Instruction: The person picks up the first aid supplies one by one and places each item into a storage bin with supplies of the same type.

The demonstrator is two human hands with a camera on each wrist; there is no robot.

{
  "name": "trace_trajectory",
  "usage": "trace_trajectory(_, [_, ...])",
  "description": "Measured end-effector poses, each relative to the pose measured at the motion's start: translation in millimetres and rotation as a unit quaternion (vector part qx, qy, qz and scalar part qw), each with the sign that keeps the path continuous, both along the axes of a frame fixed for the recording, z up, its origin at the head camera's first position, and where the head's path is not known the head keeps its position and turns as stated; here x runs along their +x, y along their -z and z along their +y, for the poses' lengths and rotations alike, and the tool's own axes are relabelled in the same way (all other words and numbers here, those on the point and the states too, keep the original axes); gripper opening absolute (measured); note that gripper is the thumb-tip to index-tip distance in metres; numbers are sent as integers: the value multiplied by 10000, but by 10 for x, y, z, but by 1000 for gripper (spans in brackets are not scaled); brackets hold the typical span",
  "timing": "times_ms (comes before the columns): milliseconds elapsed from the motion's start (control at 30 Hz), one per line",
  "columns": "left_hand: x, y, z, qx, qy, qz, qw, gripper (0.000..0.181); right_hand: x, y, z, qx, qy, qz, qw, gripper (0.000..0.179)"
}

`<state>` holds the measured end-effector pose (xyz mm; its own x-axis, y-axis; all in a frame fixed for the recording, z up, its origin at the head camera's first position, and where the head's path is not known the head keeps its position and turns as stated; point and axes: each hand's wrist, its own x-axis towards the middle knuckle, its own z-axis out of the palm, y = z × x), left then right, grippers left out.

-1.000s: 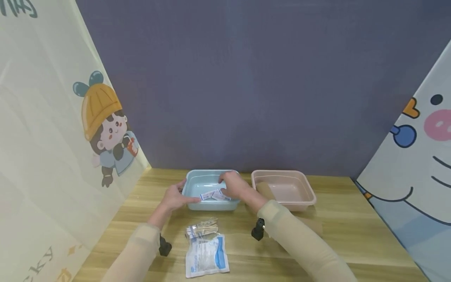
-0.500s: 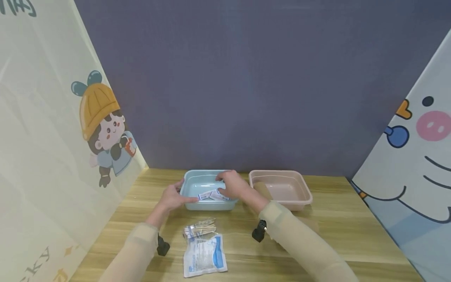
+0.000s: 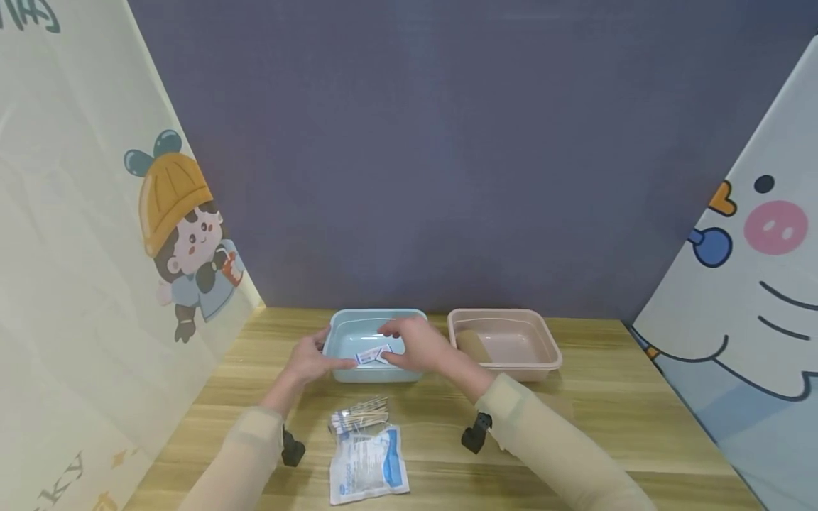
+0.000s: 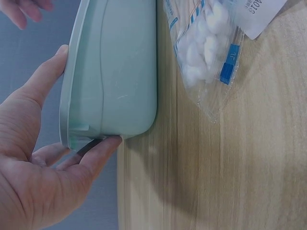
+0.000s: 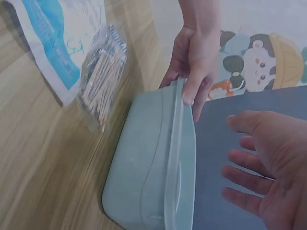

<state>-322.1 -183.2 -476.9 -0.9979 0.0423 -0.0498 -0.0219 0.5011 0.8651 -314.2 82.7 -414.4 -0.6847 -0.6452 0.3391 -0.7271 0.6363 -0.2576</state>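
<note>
A light blue plastic basin (image 3: 348,330) stands at the back of the table; small white packets (image 3: 368,355) with blue print lie inside it. My left hand (image 3: 312,360) holds the basin by its left end, thumb on the rim and fingers against the outer wall, as the left wrist view also shows. Above the basin's right part hovers my right hand (image 3: 418,345). Its fingers are spread with nothing between them in the right wrist view, and it covers part of the packets in the head view.
Right of it is a pink basin (image 3: 520,348) with a brown object (image 3: 471,345) inside. Nearer on the wooden table (image 3: 511,454) lie a bag of cotton swabs (image 3: 361,415) and a white-and-blue packet (image 3: 367,465). A dark wall (image 3: 409,177) rises behind.
My right hand has shifted slightly left over the blue basin and now hides more of the packets. My left hand keeps its hold. The head view has turned a little to the right.
</note>
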Motion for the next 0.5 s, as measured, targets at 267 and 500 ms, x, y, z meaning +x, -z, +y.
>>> trace_trajectory(267, [12,-1,3,42,-17,-5,10000,114,108,-52,-10,-52,-123,39,9999,37])
trace_trajectory(500, [11,6,-6,92,2,4,10000,117,184,-46,-6,-26,-187,-33,9998,34])
